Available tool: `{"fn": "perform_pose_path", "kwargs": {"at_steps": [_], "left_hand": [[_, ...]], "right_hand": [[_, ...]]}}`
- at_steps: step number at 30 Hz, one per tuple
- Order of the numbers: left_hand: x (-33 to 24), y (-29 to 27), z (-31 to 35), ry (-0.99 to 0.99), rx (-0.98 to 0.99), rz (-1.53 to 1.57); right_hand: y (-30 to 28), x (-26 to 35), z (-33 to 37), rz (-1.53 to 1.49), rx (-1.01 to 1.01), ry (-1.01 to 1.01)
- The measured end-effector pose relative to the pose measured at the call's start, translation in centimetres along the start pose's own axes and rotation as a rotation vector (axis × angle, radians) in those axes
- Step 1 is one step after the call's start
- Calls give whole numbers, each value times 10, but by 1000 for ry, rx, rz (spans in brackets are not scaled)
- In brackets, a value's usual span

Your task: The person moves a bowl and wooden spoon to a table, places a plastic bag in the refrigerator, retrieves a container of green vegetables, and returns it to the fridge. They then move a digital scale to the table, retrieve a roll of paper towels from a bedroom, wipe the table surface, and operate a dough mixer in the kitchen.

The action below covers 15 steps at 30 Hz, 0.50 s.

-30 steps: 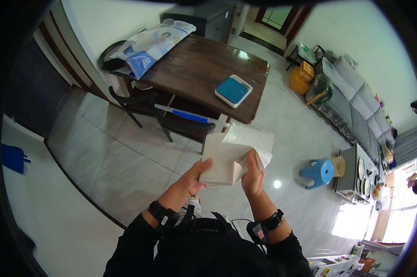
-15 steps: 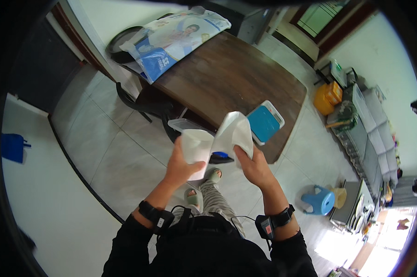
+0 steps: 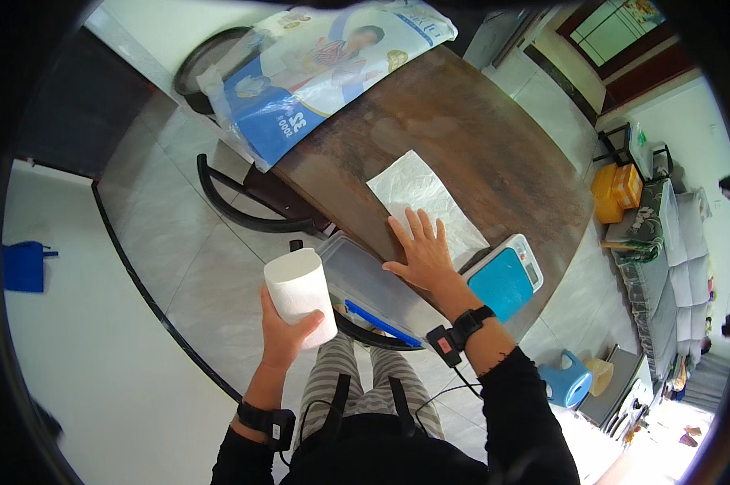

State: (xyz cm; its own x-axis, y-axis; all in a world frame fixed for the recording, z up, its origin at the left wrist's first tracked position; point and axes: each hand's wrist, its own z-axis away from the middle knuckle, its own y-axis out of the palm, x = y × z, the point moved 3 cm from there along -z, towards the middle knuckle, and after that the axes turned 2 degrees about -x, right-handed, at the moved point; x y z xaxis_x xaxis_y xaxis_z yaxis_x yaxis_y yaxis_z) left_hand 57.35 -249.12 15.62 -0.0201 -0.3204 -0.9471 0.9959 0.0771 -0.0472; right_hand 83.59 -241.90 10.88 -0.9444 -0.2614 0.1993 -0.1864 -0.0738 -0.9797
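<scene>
My left hand point(image 3: 284, 325) grips a white roll of paper towel point(image 3: 302, 287), held upright in front of the table's near edge. A torn-off sheet of paper towel point(image 3: 429, 194) lies on the brown wooden table point(image 3: 478, 121). Over its near edge my right hand point(image 3: 424, 255) is spread, fingers apart, palm down; whether it presses on the sheet I cannot tell. Just right of that hand sits a kitchen scale point(image 3: 504, 283) with a blue top and a small display. Below the hand is a clear plastic box point(image 3: 365, 279) with a blue clip along its edge.
A large white and blue printed plastic package point(image 3: 332, 69) covers the table's far left end. A black chair point(image 3: 251, 210) stands at the left side. Off to the right are a blue stool point(image 3: 567, 380), an orange box point(image 3: 617, 192) and a grey sofa point(image 3: 664, 275).
The sheet has come off the roll and now lies on the table. My right hand has let go of it and opened flat. My left hand, still holding the roll, has shifted left.
</scene>
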Motion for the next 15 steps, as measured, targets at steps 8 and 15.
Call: {"fn": "perform_pose_path", "kwargs": {"at_steps": [8,15], "left_hand": [[-4,10,-76,-74,160,30],[-4,4,-133,-149,197,-70]], "right_hand": [[21,-37,-88,73,33,-152],[37,-128,-138,237,-114,312]]}}
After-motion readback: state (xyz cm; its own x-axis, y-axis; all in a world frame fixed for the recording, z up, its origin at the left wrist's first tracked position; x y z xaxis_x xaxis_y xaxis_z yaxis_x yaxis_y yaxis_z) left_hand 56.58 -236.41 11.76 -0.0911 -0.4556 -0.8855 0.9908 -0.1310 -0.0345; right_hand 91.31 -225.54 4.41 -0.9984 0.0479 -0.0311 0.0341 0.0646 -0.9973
